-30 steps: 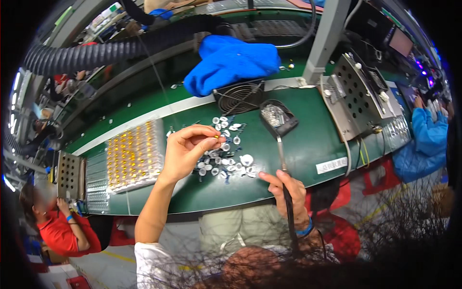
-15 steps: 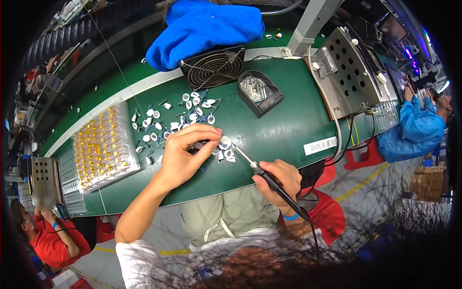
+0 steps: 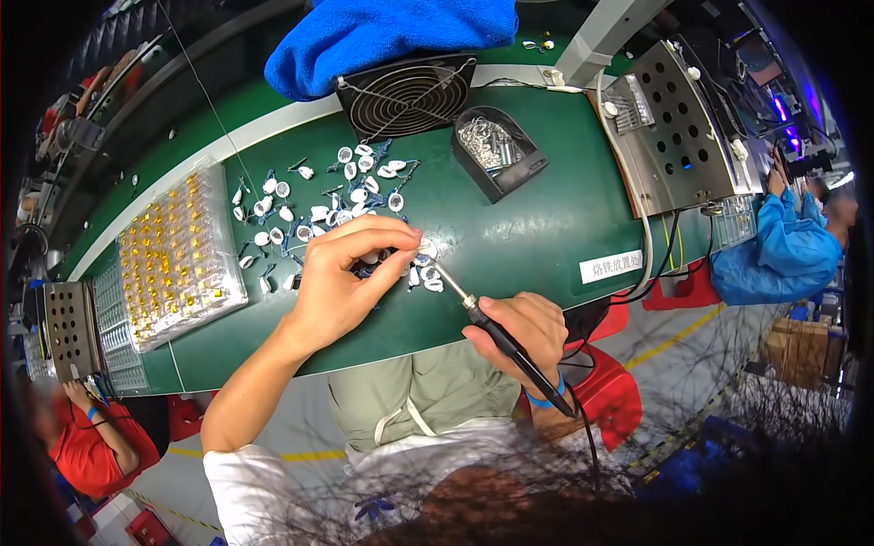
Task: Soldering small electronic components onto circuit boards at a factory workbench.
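On green workbench (image 3: 510, 227), small white parts (image 3: 355, 196).

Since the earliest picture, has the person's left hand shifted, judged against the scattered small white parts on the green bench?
Yes. The left hand was over the middle of the small white parts; it now sits at their near edge, closer to the person's body.

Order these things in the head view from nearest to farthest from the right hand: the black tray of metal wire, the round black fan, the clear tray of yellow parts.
From the right hand:
1. Black tray of metal wire, up across the green bench.
2. Round black fan, farther back, beside the blue cloth.
3. Clear tray of yellow parts, far to the left.
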`<state>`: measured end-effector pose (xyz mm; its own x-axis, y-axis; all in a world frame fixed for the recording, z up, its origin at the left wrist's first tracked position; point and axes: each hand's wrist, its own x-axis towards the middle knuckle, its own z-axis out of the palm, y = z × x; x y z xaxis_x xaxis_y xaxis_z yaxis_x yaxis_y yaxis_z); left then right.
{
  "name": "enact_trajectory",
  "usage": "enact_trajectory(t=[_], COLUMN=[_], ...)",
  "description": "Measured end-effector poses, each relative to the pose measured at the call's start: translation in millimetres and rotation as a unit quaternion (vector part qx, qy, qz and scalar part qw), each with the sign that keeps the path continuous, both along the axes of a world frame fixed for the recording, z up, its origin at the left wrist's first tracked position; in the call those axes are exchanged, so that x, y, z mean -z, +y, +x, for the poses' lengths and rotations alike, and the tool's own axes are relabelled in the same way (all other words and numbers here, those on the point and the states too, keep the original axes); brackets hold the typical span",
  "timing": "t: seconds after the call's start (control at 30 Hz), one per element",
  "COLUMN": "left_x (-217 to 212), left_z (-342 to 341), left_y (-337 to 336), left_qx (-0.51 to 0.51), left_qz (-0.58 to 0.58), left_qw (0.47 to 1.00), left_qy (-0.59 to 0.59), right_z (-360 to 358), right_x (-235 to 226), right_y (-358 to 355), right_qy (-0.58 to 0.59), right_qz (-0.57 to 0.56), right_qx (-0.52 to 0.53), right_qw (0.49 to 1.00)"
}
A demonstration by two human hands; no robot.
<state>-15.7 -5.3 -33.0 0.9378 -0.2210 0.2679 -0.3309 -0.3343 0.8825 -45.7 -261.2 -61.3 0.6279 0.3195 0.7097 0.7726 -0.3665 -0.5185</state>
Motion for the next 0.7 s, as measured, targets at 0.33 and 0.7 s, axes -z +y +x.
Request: enact_trajectory(t=[0.33, 0.7], left_x=[0.4, -3.5], left_z=[-0.1, -0.9], left_y=[-3.3, -2.9], left_qx=[-0.013, -0.009], left_qz=[-0.019, 0.006], left_qw=[1.000, 1.000], left_qy=[-0.005, -0.011], right_z=[-2.3, -6.2], right_x=[-0.8, 4.5], right_y=[-0.4, -5.3], right_qy=[-0.001, -0.004], right_qz=[-0.030, -0.011], right_qx=[0.016, 0.040], right_qw=[0.999, 0.999])
